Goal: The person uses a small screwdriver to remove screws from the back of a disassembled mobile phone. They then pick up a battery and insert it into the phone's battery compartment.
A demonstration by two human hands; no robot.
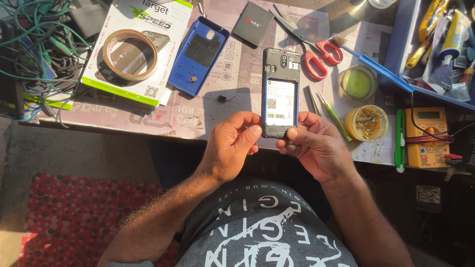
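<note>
The lower end of the opened phone is hidden behind the fingertips of both hands, the blue tray at far right is cut by the edge, and the small black part is too small to tell.

Your bench is basically a paper-covered tabletop and it's pretty packed. Far left you've got a tangle of green and grey cables. Next to that sits a white-and-green box with a roll of tape lying on top of it. A blue phone back cover lies just right of the box, inside facing up, with a dark battery beyond it. Red-handled scissors and a blue brush are toward the right, near two small round tubs. A yellow multimeter sits at the right edge, a green pen-like tool just beside it.
</note>
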